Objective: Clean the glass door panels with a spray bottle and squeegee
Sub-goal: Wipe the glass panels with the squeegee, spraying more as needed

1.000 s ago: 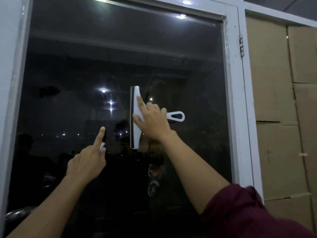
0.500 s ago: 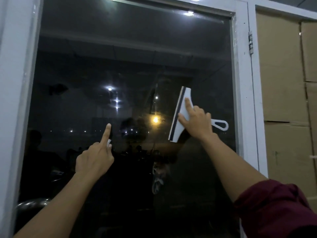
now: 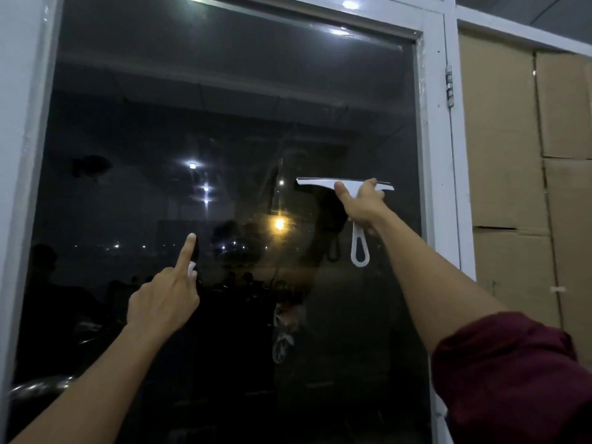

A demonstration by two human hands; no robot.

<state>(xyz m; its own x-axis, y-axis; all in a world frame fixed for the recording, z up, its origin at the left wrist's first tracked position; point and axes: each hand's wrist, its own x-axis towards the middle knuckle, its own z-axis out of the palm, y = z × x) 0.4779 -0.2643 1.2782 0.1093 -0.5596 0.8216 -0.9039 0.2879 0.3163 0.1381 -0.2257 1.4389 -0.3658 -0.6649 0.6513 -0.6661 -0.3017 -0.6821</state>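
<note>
While right hand point(image 3: 362, 206) grips squeegee point(image 3: 352, 187) at 2 o'clock of glass panel point(image 3: 224, 107), blade level, handle toward 6 o'clock: uneven thumb pressure would likely lift one blade end, leaving streaks. Left hand point(image 3: 163, 302), index on glass, pinches small white item point(image 3: 191, 267), identity unclear.

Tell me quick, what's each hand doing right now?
Left hand: index finger pointing at the glass, others curled; cannot tell if it holds anything.
Right hand: closed on the squeegee.
</note>
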